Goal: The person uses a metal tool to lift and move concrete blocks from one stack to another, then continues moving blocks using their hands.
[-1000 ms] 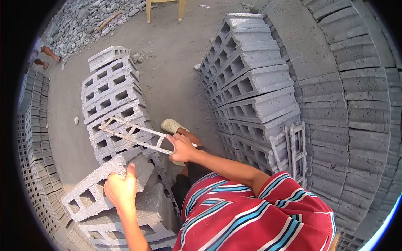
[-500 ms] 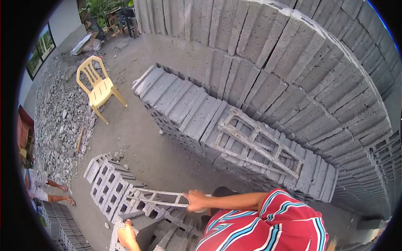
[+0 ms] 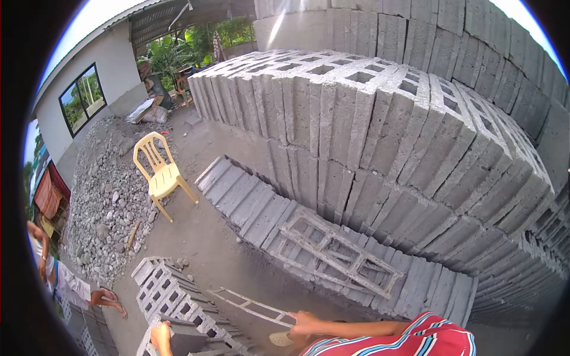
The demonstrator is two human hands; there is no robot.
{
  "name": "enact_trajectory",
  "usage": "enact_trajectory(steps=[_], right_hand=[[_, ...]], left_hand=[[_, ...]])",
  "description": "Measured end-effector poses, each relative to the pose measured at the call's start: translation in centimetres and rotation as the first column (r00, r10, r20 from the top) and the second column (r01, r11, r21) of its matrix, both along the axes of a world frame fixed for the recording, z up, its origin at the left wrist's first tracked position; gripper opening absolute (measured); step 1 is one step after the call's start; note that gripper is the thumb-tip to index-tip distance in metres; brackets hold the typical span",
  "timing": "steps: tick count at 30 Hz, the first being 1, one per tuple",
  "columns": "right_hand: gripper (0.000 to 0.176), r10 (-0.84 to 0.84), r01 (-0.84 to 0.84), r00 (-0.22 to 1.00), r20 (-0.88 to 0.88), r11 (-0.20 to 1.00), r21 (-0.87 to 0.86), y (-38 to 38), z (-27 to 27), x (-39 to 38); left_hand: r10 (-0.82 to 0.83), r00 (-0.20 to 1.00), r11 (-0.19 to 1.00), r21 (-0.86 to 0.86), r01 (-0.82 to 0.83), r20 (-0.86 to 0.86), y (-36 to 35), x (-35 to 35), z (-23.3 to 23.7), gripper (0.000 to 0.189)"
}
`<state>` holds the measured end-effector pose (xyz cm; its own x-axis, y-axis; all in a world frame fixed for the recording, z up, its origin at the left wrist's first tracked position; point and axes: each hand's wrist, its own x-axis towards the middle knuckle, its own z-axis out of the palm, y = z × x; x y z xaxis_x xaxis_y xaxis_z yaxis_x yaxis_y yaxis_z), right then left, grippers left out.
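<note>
My right hand (image 3: pixel 306 325) is closed round the end of a ladder-like frame (image 3: pixel 252 305) with two long rails and short crossbars. The frame sticks out to the left, over the ground beside a row of grey hollow concrete blocks (image 3: pixel 169 292). At the near end of that row, my left hand (image 3: pixel 160 339) is closed on the top edge of a hollow concrete block (image 3: pixel 189 337). The lower part of that block is cut off by the picture's edge. Similar dusty frames (image 3: pixel 341 252) lie on a low stack of blocks (image 3: pixel 249 202) ahead.
A tall curved wall of stacked hollow blocks (image 3: pixel 338 124) rises behind the low stack. To the left are a yellow plastic chair (image 3: pixel 163 178) and a gravel heap (image 3: pixel 110 202). Another person (image 3: pixel 74 285) is at the far left, beside more blocks.
The view has tilted upward. My right hand has drawn the frame away to the right, off the block row. My left hand stays on the block.
</note>
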<state>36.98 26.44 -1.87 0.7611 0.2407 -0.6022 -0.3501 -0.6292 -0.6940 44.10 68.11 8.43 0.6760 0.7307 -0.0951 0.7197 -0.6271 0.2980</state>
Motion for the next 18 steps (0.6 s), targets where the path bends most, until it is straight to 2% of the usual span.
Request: enact_trajectory(steps=[1, 3, 4, 5, 6, 8, 9, 10, 11, 13, 16, 18], right_hand=[[0.081, -0.033, 0.030, 0.998, 0.056, 0.999, 0.040, -0.5, -0.4, -0.3], [0.081, -0.065, 0.066, 0.998, -0.009, 0.989, 0.130, -1.0, 0.6, -0.2], [0.079, -0.054, 0.047, 0.997, 0.049, 0.991, 0.123, -0.7, 1.9, 0.0], [0.079, -0.020, 0.001, 0.983, 0.185, 0.995, 0.102, -0.4, -0.2, 0.3], [0.080, -0.049, 0.019, 0.990, 0.135, 0.976, 0.217, 0.1, -1.1, 0.8], [0.078, 0.028, -0.081, 0.987, 0.160, 0.938, 0.336, 1.4, -0.9, 2.4], [0.078, 0.071, -0.158, 0.971, 0.227, 0.906, 0.393, 2.2, -0.8, 3.3], [0.080, 0.096, -0.237, 0.944, 0.316, 0.863, 0.446, 3.2, -0.8, 4.2], [0.081, 0.144, -0.294, 0.928, 0.344, 0.850, 0.437, 4.4, 0.2, 5.2], [0.079, 0.224, -0.351, 0.915, 0.336, 0.851, 0.390, 6.8, -1.4, 7.2], [0.079, 0.365, -0.426, 0.903, 0.228, 0.835, 0.349, 10.6, -0.8, 9.9], [0.078, 0.383, -0.428, 0.904, 0.192, 0.829, 0.361, 13.1, -2.1, 11.1]], left_hand=[[0.023, 0.999, 1.000, 0.007, -0.023, -0.022, -0.5, -0.1, 0.4, 0.052], [0.023, 0.988, 0.999, 0.035, -0.018, -0.154, -0.1, 0.2, 0.6, 0.057], [0.063, 0.972, 0.998, 0.031, -0.057, -0.225, -1.2, 0.3, 1.7, 0.059], [-0.021, 0.972, 1.000, 0.014, 0.025, -0.233, -0.3, 0.4, 1.2, 0.058], [-0.020, 0.973, 0.998, 0.057, 0.034, -0.230, 2.0, 0.7, -1.3, 0.055], [-0.040, 0.976, 0.999, -0.007, 0.039, -0.216, 1.5, 0.6, -0.4, 0.051], [-0.038, 0.970, 0.999, -0.013, 0.036, -0.242, 0.8, 0.7, 0.5, 0.053], [-0.018, 0.980, 0.999, 0.028, 0.024, -0.198, 0.6, 0.5, 0.4, 0.054], [0.010, 0.979, 1.000, 0.009, -0.008, -0.202, 1.1, 0.4, 0.1, 0.054], [-0.027, 0.978, 1.000, -0.011, 0.025, -0.206, 1.7, 0.3, -0.1, 0.052], [0.019, 0.975, 0.997, -0.074, -0.036, -0.222, 0.9, 0.5, 1.2, 0.050], [0.016, 0.969, 0.996, -0.082, -0.037, -0.248, 1.1, 0.8, 1.2, 0.051]])
